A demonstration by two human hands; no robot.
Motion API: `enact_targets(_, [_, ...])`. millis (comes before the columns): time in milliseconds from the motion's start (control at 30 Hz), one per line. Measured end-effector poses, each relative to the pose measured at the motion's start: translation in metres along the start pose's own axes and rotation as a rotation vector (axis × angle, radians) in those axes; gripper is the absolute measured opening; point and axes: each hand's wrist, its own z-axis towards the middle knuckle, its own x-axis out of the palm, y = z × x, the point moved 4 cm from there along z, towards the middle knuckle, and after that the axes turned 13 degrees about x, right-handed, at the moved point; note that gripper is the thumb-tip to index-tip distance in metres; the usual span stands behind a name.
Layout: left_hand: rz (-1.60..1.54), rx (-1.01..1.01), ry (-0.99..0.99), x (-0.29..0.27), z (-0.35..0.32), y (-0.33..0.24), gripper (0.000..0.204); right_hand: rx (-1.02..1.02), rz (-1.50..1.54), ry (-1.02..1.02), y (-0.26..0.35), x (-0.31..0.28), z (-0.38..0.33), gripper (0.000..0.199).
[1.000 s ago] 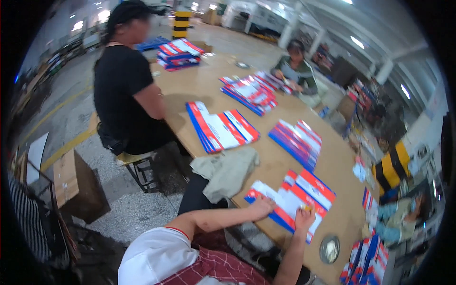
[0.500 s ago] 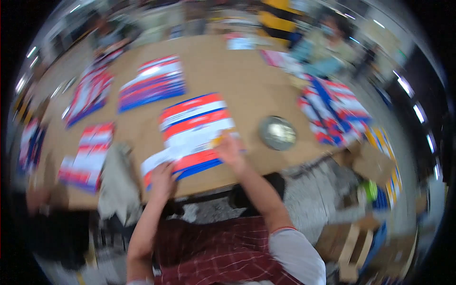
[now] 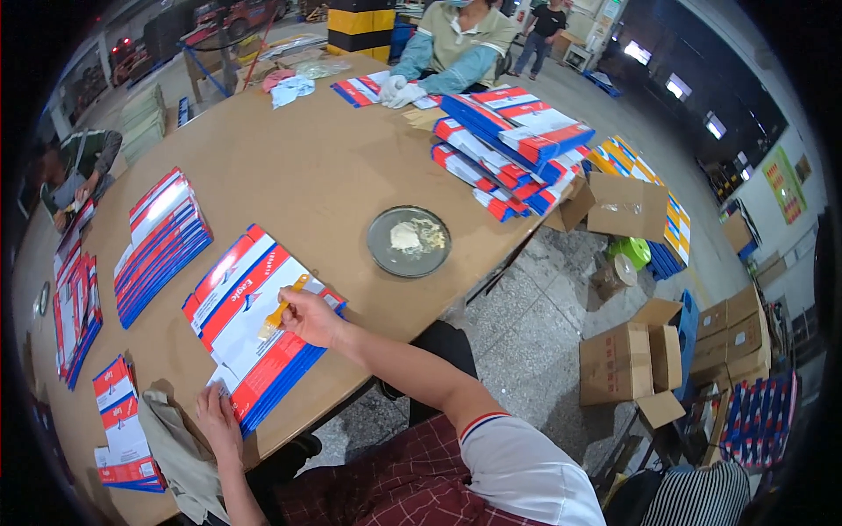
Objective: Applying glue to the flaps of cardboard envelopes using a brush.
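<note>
My right hand [image 3: 309,317] is closed round a yellow-handled flat brush [image 3: 271,323], its bristles at the white area of a fanned stack of printed red, white and blue cardboard sleeves [image 3: 254,272]. The stack lies at a slant near the table's front edge. At its lower-left corner, by a white flap, the extended fingers of my left hand [image 3: 219,422] rest on the card. Right of the stack sits a round grey dish [image 3: 379,248] holding a pale, lumpy paste [image 3: 405,235].
More sleeve stacks [image 3: 162,245] stand along the left, near a beige cloth [image 3: 175,447]. A tall pile [image 3: 517,131] fills the table's right corner. Across the table a gloved co-worker [image 3: 456,48] handles sleeves; another person [image 3: 79,167] works at far left. Open cartons [image 3: 614,364] stand on the floor.
The view has swung right, so the table and stacks appear shifted left and turned. My right hand still holds the brush, and my left hand stays at the stack's lower-left corner.
</note>
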Motion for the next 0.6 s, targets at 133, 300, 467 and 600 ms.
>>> enact_targets(133, [0.151, -0.150, -0.023, 0.006, -0.010, 0.022, 0.039, 0.122, 0.025, -0.033, -0.028, 0.000, 0.029, 0.014])
enact_targets(300, [0.094, -0.094, 0.077, 0.007, 0.026, -0.003, 0.050, 0.221, -0.025, -0.200, -0.037, 0.020, 0.024, 0.009])
enact_targets(467, [0.049, -0.130, 0.014, -0.002, 0.013, 0.005, 0.061, 0.155, -0.308, -0.160, -0.053, 0.021, 0.028, 0.011])
enact_targets(600, [0.015, -0.183, -0.065, -0.008, 0.007, 0.011, 0.060, 0.156, -0.154, -0.176, -0.053, 0.046, 0.022, 0.008])
